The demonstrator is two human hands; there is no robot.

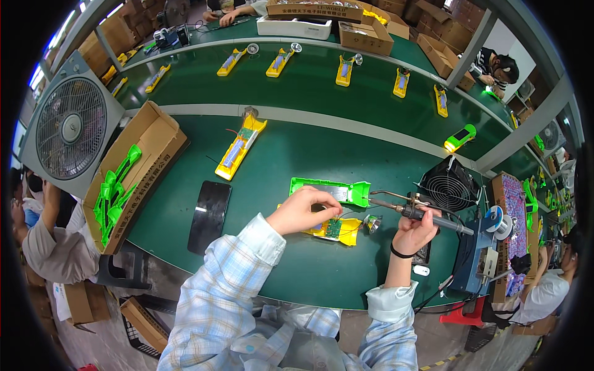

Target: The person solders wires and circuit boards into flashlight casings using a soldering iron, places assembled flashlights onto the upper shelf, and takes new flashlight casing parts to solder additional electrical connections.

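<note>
My right hand (413, 234) is wrapped round a soldering iron (436, 219), whose tip points left toward a green flashlight housing half (356, 193). My left hand (304, 210) is closed in a pinch just in front of that housing; what its fingertips hold is too small to make out. Below those fingers lies a yellow housing half (350, 232) with a green circuit board (333, 229) and thin wires. A round lamp reflector (372, 224) rests at its right end. My left hand hides part of both housings.
A black phone (209, 216) and another yellow flashlight half (241, 148) lie to the left. Beside them stand a carton of green parts (164, 133) and a fan (71, 127). A small black fan (450, 188), solder spool (497, 221) and blue soldering station (470, 263) stand at right.
</note>
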